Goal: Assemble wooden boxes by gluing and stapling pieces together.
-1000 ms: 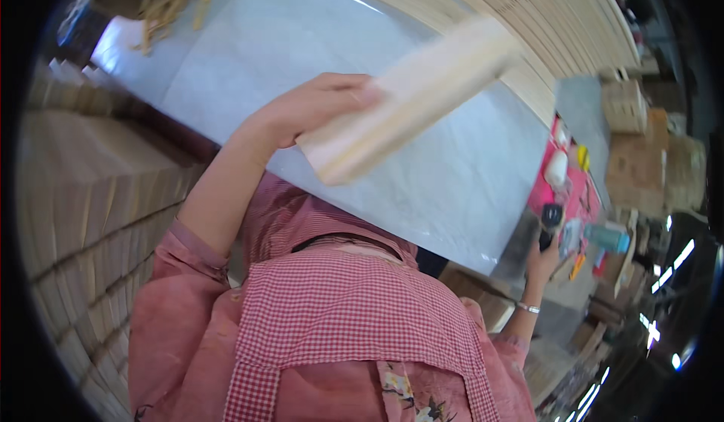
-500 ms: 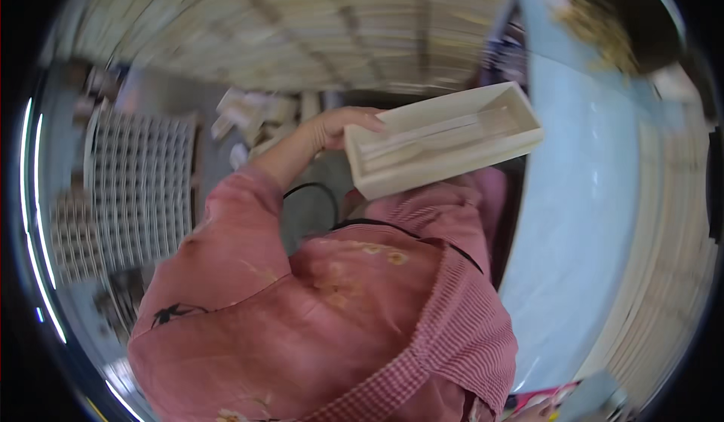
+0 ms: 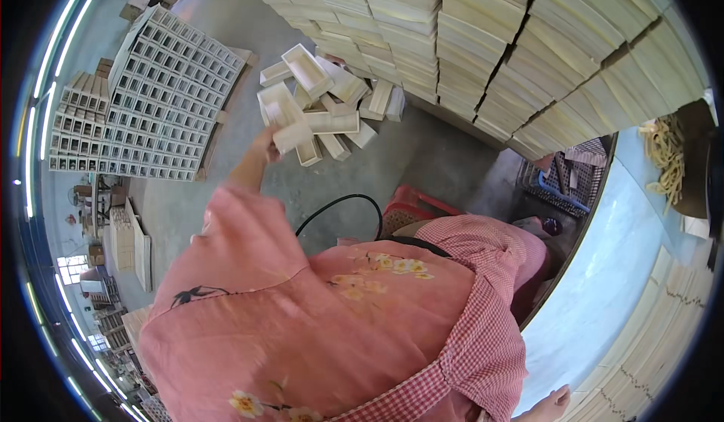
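At the end of my outstretched left arm, my left hand (image 3: 265, 147) is closed on the near end of an open, pale wooden box (image 3: 292, 137). The box is tilted over a loose heap of similar boxes (image 3: 335, 122) on the floor; whether it touches them I cannot tell. My right hand (image 3: 552, 405) shows at the lower right, beside the light-blue tabletop (image 3: 581, 271). Its fingers look curled in, and I see nothing in them.
Tall stacks of pale wooden pieces (image 3: 483, 37) stand ahead. Stacked open boxes (image 3: 158, 98) rise at the left. A red stool (image 3: 415, 203), a black hose (image 3: 339, 199) and a dark basket (image 3: 566, 181) are nearby. Wooden strips (image 3: 656, 339) line the table's far right; yellowish bands (image 3: 665, 158) lie above.
My left hand has carried the wooden box from in front of me out to the left, over the heap. The view has turned left, and my right hand now shows at the lower right.
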A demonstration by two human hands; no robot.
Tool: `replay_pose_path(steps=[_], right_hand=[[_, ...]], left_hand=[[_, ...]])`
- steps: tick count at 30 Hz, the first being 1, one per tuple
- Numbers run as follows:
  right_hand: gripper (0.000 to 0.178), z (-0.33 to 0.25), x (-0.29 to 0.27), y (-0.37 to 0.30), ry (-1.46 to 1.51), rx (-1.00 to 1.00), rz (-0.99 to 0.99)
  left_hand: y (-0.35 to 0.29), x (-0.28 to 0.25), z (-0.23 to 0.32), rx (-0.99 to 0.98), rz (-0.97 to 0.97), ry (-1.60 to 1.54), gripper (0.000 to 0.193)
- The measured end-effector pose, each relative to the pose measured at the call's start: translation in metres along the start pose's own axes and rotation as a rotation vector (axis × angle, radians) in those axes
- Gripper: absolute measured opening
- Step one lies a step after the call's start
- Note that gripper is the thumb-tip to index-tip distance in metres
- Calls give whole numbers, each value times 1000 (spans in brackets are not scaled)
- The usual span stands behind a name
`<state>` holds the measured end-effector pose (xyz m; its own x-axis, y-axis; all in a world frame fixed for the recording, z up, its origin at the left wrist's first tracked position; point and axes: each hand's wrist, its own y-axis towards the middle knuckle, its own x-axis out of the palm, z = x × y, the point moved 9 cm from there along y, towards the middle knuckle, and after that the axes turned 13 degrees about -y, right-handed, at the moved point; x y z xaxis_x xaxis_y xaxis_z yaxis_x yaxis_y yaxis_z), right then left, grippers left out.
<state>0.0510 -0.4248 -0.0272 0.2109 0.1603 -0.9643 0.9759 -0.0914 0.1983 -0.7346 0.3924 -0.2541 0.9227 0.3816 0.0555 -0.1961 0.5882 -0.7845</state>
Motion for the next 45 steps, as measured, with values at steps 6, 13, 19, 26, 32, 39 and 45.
replay_pose_path(steps=[6,13,19,26,32,39,45], right_hand=[[35,-70,-34,-19,-42,3,-45],[30,-113,-57,-66,-28,131,-240],[35,-36,-45,-65,-79,130,75],[40,93,-21,4,-393,213,87],[46,121,-1,29,-418,246,-240],[33,101,-20,-3,-341,58,-211],[13,50,-76,-19,-219,55,-263]], left_hand=[[99,30,91,211,-6,-91,34],[191,106,16,-100,-451,77,43],[-29,330,-165,44,-891,845,29],[-148,417,-137,439,-870,1407,29],[-349,506,-179,689,-1284,1478,22],[-554,600,-308,1225,-2087,1081,30],[-646,728,-413,1953,-2080,809,63]])
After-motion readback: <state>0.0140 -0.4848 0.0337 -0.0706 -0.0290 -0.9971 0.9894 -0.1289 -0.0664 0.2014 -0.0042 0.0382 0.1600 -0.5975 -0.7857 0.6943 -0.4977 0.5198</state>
